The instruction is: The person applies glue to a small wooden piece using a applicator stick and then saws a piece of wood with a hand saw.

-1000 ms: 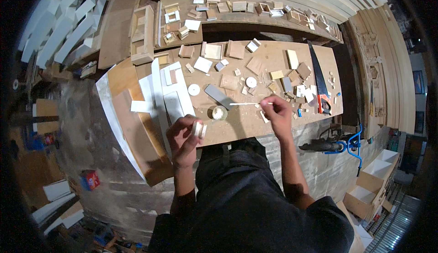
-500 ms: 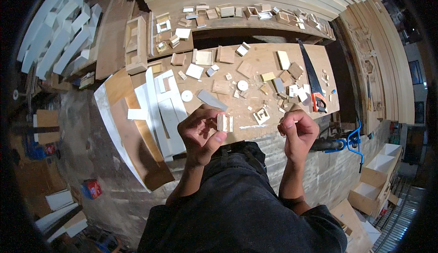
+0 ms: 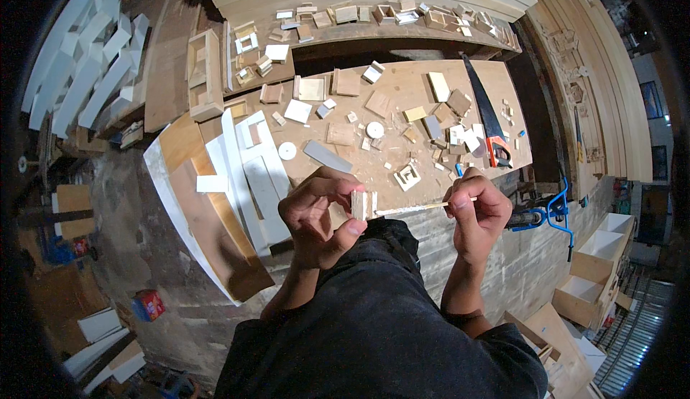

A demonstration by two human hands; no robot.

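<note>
My left hand (image 3: 320, 216) pinches a small wooden piece (image 3: 364, 205), made of pale strips with gaps between them, between thumb and fingers. My right hand (image 3: 476, 208) is closed on a thin wooden stick (image 3: 440, 203), which points left toward that piece. The stick's far end lies over a white streak (image 3: 402, 209) along the near edge of the table; whether it touches the streak I cannot tell. A small square wooden frame (image 3: 407, 177) rests on the table just beyond, between my hands.
On the wooden table (image 3: 374, 162) lie several wood blocks, a white disc (image 3: 375, 129) and a handsaw (image 3: 485, 111) with an orange handle. White boards (image 3: 262, 172) cover its left side. A shelf (image 3: 402, 38) behind holds small wooden boxes. A blue metal frame (image 3: 555, 216) stands at right.
My right hand has moved slightly right and down, and the stick in it now shows, pointing left. My left hand still holds the wooden piece, now a little lower and turned slightly.
</note>
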